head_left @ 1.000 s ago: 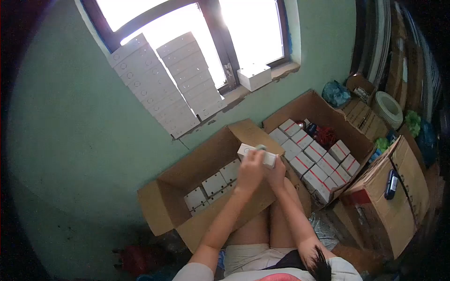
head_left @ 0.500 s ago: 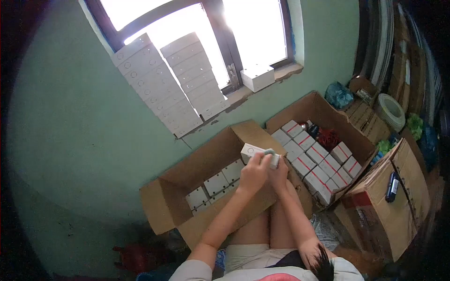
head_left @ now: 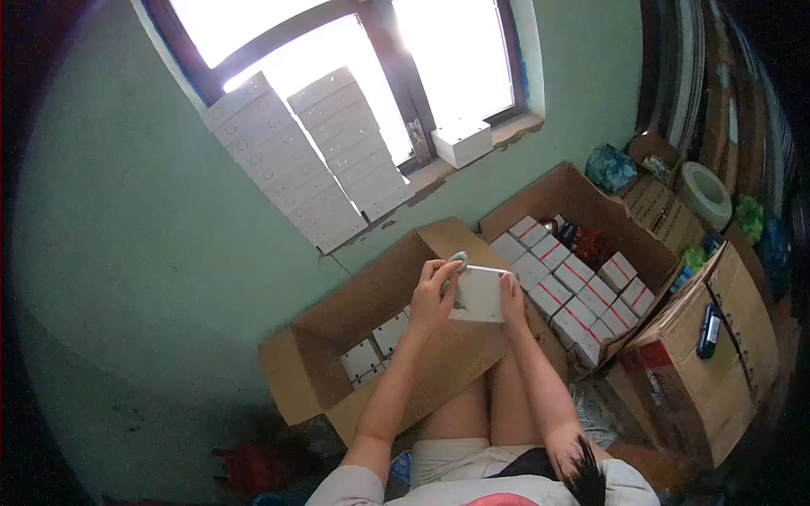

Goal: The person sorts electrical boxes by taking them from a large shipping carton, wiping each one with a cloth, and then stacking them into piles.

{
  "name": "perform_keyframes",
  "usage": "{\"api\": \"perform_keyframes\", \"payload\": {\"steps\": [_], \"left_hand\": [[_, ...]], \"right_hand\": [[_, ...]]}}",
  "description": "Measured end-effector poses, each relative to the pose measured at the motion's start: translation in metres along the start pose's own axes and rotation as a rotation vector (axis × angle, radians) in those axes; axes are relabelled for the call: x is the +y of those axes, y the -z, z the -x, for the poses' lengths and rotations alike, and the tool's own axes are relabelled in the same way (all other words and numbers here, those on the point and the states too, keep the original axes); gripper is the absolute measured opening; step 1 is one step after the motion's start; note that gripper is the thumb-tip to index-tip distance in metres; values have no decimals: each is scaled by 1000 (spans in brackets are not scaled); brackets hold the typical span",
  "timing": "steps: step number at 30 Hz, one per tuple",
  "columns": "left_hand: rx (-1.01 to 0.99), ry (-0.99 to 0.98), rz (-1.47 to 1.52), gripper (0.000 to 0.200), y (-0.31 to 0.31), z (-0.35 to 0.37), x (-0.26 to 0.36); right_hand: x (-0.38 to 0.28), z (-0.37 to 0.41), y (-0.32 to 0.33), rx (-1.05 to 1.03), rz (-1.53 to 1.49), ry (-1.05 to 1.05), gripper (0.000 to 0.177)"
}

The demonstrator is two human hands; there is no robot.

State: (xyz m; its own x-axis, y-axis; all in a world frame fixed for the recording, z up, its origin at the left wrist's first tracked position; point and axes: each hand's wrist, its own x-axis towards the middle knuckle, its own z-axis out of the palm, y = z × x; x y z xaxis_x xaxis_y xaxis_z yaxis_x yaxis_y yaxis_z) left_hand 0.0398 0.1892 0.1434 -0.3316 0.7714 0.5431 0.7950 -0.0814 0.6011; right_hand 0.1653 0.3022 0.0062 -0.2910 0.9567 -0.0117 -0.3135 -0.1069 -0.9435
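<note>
Since half a second ago, the white box (head_left: 481,293) has been turned: its narrow side faced up before, and now a broad, flat face shows. The small grey-green wad (head_left: 459,260), then over the box's right part, is now at its upper left corner.

The left hand (head_left: 432,297) has a closed grip, pinching the wad between thumb and fingers at the box's left edge; whether the wad is cloth or something firmer is unclear. The right hand (head_left: 512,300) grips the box's right edge, thumb on the near face, other fingers hidden.

The box is pale, straight-edged and slightly tilted, with a greyish patch at the lower left of its face. It is held in the air above the front side of an open cardboard carton (head_left: 291,381), which contains more white boxes (head_left: 361,358).
</note>
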Motion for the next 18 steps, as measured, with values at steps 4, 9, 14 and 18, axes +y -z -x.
{"api": "perform_keyframes", "payload": {"steps": [4, 9, 14, 18], "left_hand": [[-34, -160, 85, 22, -3, 1, 10], [-7, -99, 111, 23, -9, -2, 31], [-168, -300, 74, 35, -20, 27, 34], [-115, -276, -15, 28, -1, 19, 54]], "right_hand": [[-39, 13, 9, -180, -250, -313, 63], [-52, 13, 20, -437, -366, -491, 71], [-62, 12, 33, -513, -575, -424, 70], [-49, 4, 33, -566, -498, -531, 69]]}}
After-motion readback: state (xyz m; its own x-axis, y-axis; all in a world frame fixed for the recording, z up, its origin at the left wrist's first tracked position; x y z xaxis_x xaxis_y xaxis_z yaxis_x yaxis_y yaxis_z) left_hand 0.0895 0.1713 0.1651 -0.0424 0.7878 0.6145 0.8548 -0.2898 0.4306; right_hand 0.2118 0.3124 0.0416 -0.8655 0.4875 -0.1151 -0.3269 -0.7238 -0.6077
